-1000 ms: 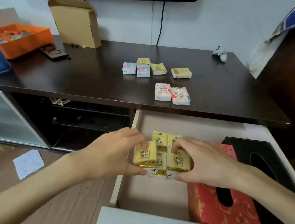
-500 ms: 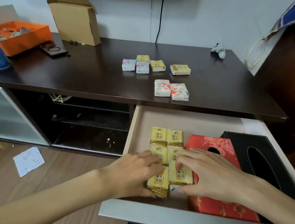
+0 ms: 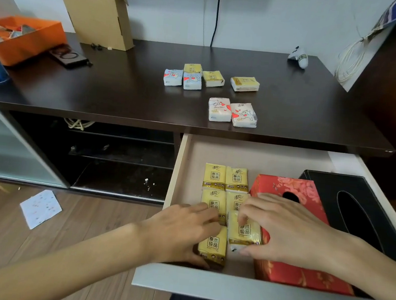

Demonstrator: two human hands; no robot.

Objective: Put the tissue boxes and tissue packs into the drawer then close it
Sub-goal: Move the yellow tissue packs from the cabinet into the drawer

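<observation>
The drawer (image 3: pixel 259 152) stands pulled out below the dark tabletop (image 3: pixel 125 95). Inside lie a red tissue box (image 3: pixel 301 190), a black tissue box (image 3: pixel 355 204) to its right, and several yellow tissue packs (image 3: pixel 214 176) in rows at the left. My left hand (image 3: pixel 180 232) grips the front-left yellow pack (image 3: pixel 213 247). My right hand (image 3: pixel 281 226) holds the pack beside it (image 3: pixel 245 231), pressing it down against the red box. On the tabletop lie several more packs: white ones with hearts (image 3: pixel 232 111) and a row of blue and yellow ones (image 3: pixel 192 76).
An orange tray (image 3: pixel 27 36), a dark wallet-like object (image 3: pixel 68 56), a cardboard box (image 3: pixel 99 12) and a small white figure (image 3: pixel 299 58) sit on the tabletop. Open dark shelves (image 3: pixel 119 157) lie left of the drawer. Paper sheets (image 3: pixel 41 208) lie on the wooden floor.
Both hands lowered the two yellow packs from above the drawer down to its floor near the front, in line with the packs lying there.
</observation>
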